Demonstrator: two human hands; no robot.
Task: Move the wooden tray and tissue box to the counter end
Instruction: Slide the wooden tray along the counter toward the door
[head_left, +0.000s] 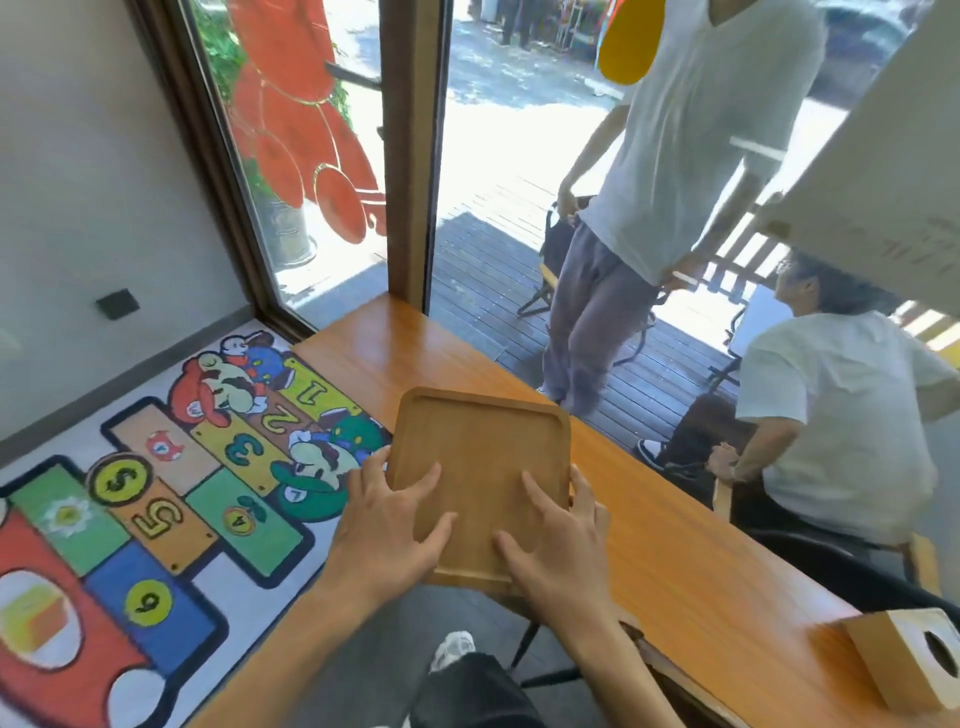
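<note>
Here wooden tray (480, 467) lies between both hands' grip.

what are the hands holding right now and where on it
Both hands hold the empty wooden tray by its near end: the left hand on the near-left side, the right hand on the near-right, fingers spread over its top face. The tissue box is untouched.

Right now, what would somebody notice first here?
Probably the tray in the middle, held from both sides by the left hand and right hand over the counter edge. Next, the bright numbered rug on the floor to the left. The tissue box sits far right on the counter.
</note>
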